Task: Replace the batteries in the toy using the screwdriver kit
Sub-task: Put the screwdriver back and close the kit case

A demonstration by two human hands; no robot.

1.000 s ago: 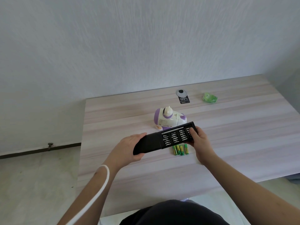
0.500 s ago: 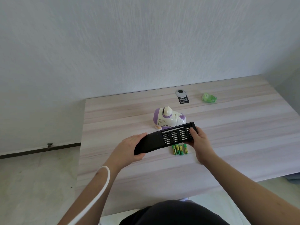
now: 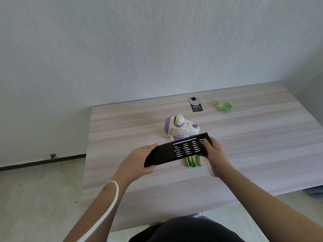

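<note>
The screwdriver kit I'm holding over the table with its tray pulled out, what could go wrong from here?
1. The screwdriver kit is tilted in mid-air, held only at its ends by the left hand and right hand; the exposed bits might slide out and scatter.
2. It hangs right above the batteries; a slip could knock them rolling.
3. The toy sits just behind and could be bumped.

Daylight falling soft and even; faint shadows lying under both forearms; wide-angle edges bowing; detail staying slightly soft.

Batteries (image 3: pixel 192 161) partly behind kit (image 3: pixel 176 151).
</note>
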